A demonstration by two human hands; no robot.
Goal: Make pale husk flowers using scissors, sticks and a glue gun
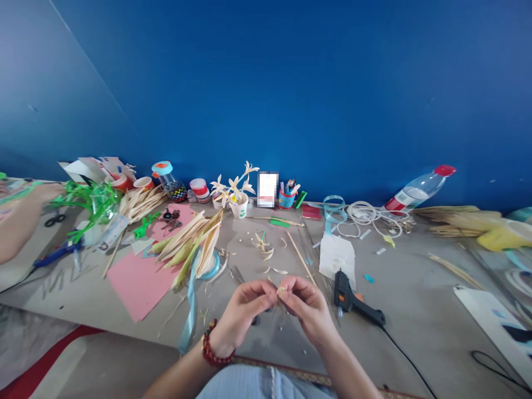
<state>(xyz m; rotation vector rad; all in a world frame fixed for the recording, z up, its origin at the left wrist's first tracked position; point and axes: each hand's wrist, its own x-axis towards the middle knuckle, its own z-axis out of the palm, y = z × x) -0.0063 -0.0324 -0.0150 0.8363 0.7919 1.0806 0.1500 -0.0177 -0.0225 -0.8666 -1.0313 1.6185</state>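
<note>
My left hand [249, 305], with a red bead bracelet on its wrist, and my right hand [306, 307] meet at the fingertips above the front of the table. Both are closed in a pinch. A small yellow-green piece [281, 289] shows at the right fingertips; its kind is too small to tell. Whatever the left fingertips grip is hidden. Beyond my hands lie a small husk flower [261, 241] and pale scraps. A black glue gun [349, 296] rests to the right, beside a white paper [337, 257]. Dried corn husks [189, 244] and blue ribbon [191, 316] lie to the left.
Husk flowers stand in a white cup [239, 208] near the blue wall. Pink paper [139, 282], green pipe cleaners [93, 208] and a blue glue gun [58, 254] are leftward. Another person's arm [25, 221] reaches in at left. A plastic bottle [419, 191] leans at back right near white cable [368, 216].
</note>
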